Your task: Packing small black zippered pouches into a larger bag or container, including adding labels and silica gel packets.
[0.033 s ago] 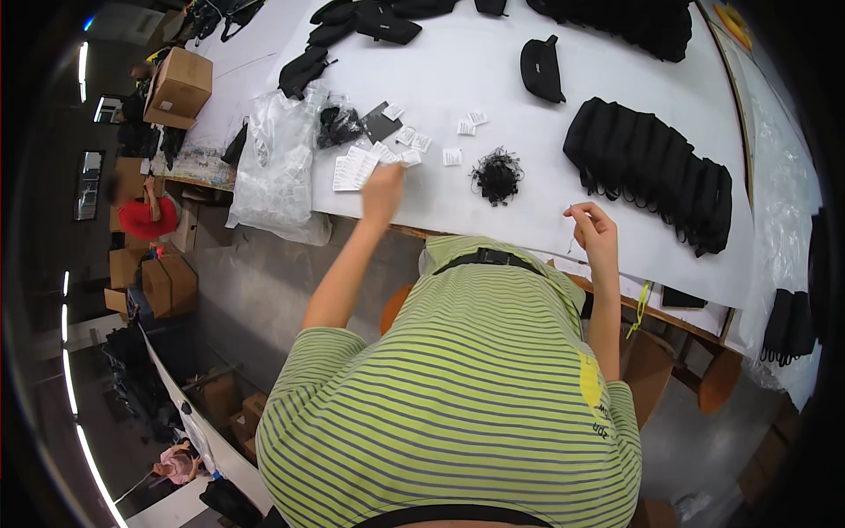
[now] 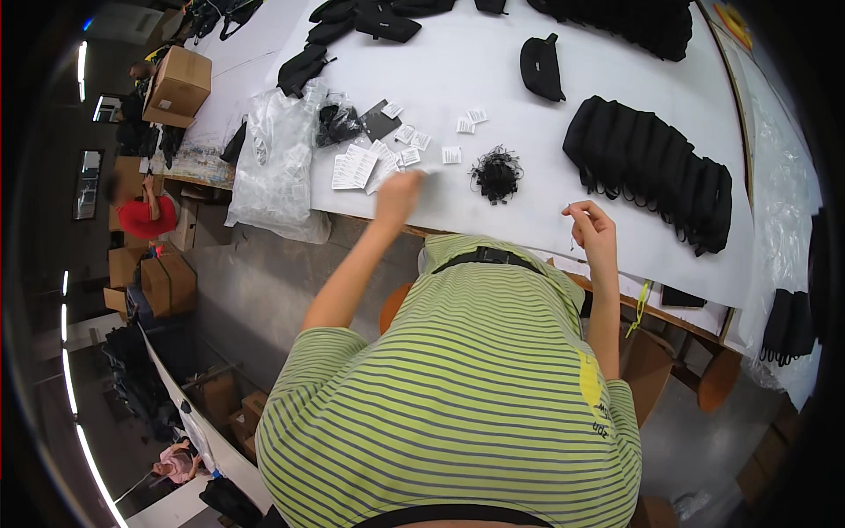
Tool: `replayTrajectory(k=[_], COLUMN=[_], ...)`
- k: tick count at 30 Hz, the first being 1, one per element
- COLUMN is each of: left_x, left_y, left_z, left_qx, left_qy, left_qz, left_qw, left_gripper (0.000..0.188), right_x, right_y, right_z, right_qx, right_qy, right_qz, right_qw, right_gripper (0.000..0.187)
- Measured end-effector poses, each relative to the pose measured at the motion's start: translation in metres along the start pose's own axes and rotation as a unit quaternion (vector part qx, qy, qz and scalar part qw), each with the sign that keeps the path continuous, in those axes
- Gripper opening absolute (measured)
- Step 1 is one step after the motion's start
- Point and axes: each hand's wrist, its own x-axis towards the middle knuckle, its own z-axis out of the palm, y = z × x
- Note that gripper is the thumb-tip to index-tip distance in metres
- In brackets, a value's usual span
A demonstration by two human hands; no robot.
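Note:
My left hand [image 2: 400,198] is closed in a pinch above the table's near edge, just right of the spread white paper tags [image 2: 354,166]. A pale, motion-smeared piece at its fingertips looks like a white tag. My right hand [image 2: 594,227] is raised near the table edge, thumb and forefinger pinched on a thin dark string whose end hangs below. Between the hands lies a tangled heap of thin black strings [image 2: 497,174]. Beyond my right hand, black zip pouches [image 2: 647,172] stand packed in a row. A few loose white tags [image 2: 451,156] lie left of the heap.
Clear plastic bags [image 2: 275,163] cover the table's left end, beside a black card [image 2: 378,121]. One single black pouch [image 2: 541,69] and more pouches lie farther back. Plastic sheeting [image 2: 779,220] runs along the right side. A person in red [image 2: 148,217] is off to the left.
My left hand has moved a little to the right, away from the tags, with a pale smear now at its fingertips. The right hand has barely moved.

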Motion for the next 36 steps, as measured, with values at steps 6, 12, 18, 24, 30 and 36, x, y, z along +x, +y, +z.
replayTrajectory(k=[6, 12, 18, 24, 30, 36], left_x=[-0.016, -0.021, 0.001, 0.019, 0.019, 0.019], left_y=[0.059, 0.060, 0.092, 0.162, 0.173, 0.173], left_z=[0.031, 0.034, 0.011, -0.059, -0.070, -0.072], left_qx=[-0.219, -0.052, -0.163, -0.419, -0.429, -0.425], left_qy=[-0.159, -0.045, -0.048, -0.105, -0.097, -0.091], left_qz=[-0.205, 0.084, 0.005, -0.062, -0.066, -0.056], left_qw=[0.941, 0.994, 0.985, 0.900, 0.895, 0.899], left_gripper=[0.030, 0.035, 0.018, 0.025, 0.026, 0.026], right_x=[0.002, 0.004, 0.006, 0.020, 0.020, 0.016], right_y=[-0.003, 0.008, -0.009, -0.025, -0.034, -0.032], right_z=[0.007, 0.015, 0.031, 0.044, 0.044, 0.046], right_qx=[-0.009, -0.052, -0.120, -0.214, -0.222, -0.246], right_qy=[-0.052, -0.069, -0.096, -0.099, -0.096, -0.102], right_qz=[0.028, 0.006, 0.027, -0.031, -0.050, -0.054], right_qw=[0.998, 0.996, 0.988, 0.971, 0.969, 0.962], right_gripper=[0.013, 0.013, 0.015, 0.016, 0.017, 0.017])
